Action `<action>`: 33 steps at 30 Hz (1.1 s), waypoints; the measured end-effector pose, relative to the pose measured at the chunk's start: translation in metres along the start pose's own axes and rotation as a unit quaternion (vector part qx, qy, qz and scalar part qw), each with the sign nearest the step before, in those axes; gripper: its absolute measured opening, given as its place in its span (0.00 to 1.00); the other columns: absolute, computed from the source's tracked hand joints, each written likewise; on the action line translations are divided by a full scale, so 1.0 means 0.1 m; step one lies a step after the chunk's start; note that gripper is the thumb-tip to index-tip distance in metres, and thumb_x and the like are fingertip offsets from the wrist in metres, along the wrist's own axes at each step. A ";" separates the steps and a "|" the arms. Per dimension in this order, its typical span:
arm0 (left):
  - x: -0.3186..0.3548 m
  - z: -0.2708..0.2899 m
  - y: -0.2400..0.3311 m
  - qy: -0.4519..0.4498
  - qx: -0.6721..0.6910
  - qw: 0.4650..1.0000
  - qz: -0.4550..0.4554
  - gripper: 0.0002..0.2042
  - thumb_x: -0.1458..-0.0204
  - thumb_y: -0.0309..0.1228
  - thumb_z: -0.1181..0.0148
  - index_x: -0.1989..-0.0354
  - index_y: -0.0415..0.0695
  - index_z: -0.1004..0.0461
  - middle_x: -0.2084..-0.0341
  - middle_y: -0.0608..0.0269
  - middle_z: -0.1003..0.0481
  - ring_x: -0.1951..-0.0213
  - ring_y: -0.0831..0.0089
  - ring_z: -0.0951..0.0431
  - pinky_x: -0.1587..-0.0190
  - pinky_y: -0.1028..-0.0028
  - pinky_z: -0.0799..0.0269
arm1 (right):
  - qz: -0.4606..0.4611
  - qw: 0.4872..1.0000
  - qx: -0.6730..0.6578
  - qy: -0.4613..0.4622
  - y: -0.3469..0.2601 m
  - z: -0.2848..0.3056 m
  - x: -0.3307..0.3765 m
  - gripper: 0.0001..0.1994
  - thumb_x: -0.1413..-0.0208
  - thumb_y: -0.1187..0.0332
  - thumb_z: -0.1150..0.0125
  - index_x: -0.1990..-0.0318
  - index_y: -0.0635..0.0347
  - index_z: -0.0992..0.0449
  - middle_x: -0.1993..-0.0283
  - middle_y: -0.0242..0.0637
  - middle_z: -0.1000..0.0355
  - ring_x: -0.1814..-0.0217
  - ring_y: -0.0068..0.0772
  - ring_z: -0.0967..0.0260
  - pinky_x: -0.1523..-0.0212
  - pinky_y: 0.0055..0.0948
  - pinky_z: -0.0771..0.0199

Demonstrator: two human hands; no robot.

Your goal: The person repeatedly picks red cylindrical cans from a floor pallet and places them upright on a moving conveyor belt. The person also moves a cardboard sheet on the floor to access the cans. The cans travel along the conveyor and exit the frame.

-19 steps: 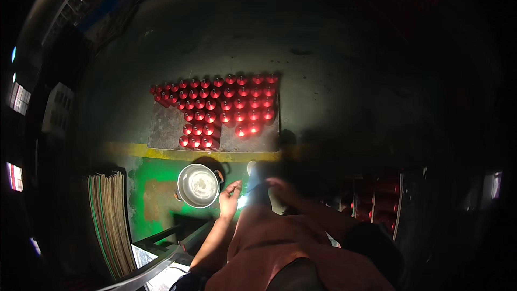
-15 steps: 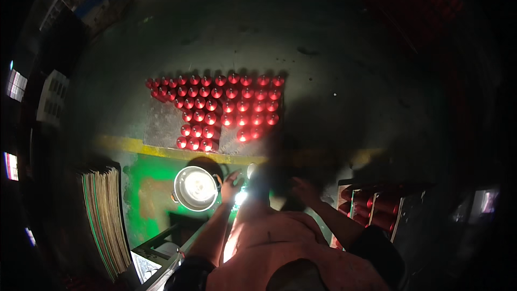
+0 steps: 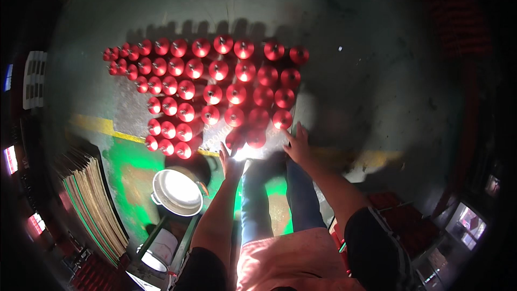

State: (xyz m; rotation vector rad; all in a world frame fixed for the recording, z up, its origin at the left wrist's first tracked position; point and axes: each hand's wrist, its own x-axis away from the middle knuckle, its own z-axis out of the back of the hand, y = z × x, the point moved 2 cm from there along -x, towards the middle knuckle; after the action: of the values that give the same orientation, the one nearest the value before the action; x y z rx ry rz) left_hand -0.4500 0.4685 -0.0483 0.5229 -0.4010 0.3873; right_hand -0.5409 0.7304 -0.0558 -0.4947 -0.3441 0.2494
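Note:
Many shiny red cylinders with round tops and small metal stems (image 3: 236, 93) stand in rows on a grey sheet (image 3: 129, 113) on the floor. My left hand (image 3: 231, 164) is stretched toward the near edge of the rows, just below a red cylinder (image 3: 232, 140); its fingers are apart and hold nothing that I can see. To its right, my right hand (image 3: 299, 145) reaches toward the near right corner, close to another cylinder (image 3: 282, 119), fingers spread. Bright glare between the hands blurs the sheet's near edge.
A silver pot with side handles (image 3: 177, 193) stands left of my left arm. Beyond it is a stack of thin brown sheets (image 3: 97, 205). A white bucket (image 3: 159, 248) stands in a dark frame at lower left. More red cylinders (image 3: 404, 221) lie at right.
Both hands have moved forward, from near my body to the near edge of the red cylinders. My view has come closer, so the rows look larger and my legs show.

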 end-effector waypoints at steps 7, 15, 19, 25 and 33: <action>-0.28 -0.76 -0.16 0.142 0.106 0.983 0.051 0.27 0.51 0.31 0.33 0.40 0.68 0.27 0.27 0.45 0.58 0.32 0.38 0.49 0.35 0.48 0.40 | 0.007 0.999 -0.033 -0.025 0.10 -0.43 -0.57 0.39 0.53 0.70 0.31 0.34 0.23 0.36 0.24 0.61 0.72 0.26 0.72 0.62 0.31 0.53 0.41; -0.55 -0.59 -0.16 0.182 0.119 0.975 0.048 0.27 0.56 0.31 0.28 0.44 0.66 0.23 0.28 0.45 0.56 0.33 0.40 0.45 0.36 0.51 0.37 | 0.003 0.995 -0.096 0.026 0.06 -0.44 -0.67 0.31 0.51 0.72 0.31 0.40 0.28 0.27 0.24 0.49 0.64 0.26 0.62 0.59 0.31 0.47 0.41; -0.69 -0.46 -0.17 0.217 0.155 0.963 0.035 0.23 0.55 0.30 0.29 0.47 0.65 0.21 0.35 0.46 0.44 0.40 0.43 0.38 0.40 0.51 0.36 | -0.025 0.985 -0.160 0.060 0.10 -0.58 -0.66 0.27 0.51 0.72 0.31 0.44 0.32 0.24 0.28 0.49 0.54 0.30 0.58 0.50 0.34 0.44 0.38; -0.60 -0.27 -0.37 0.214 0.134 0.968 -0.003 0.26 0.58 0.28 0.27 0.46 0.61 0.21 0.36 0.48 0.41 0.42 0.48 0.34 0.40 0.57 0.36 | -0.042 0.987 -0.124 0.093 0.17 -0.40 -0.65 0.26 0.54 0.72 0.30 0.44 0.41 0.23 0.35 0.50 0.46 0.36 0.54 0.40 0.37 0.42 0.36; 0.74 0.76 -0.39 0.161 0.202 0.966 -0.022 0.32 0.66 0.24 0.22 0.46 0.56 0.21 0.36 0.52 0.39 0.43 0.52 0.32 0.41 0.60 0.34 | -0.049 0.981 -0.052 0.179 -0.14 0.94 0.73 0.27 0.51 0.67 0.30 0.40 0.42 0.25 0.34 0.55 0.42 0.36 0.59 0.38 0.36 0.46 0.36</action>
State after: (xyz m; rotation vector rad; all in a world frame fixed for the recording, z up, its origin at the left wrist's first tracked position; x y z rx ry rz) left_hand -0.3899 0.4145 0.0299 0.8503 0.0088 0.5057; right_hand -0.5079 0.7808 0.0474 -0.6128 -0.0300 0.0429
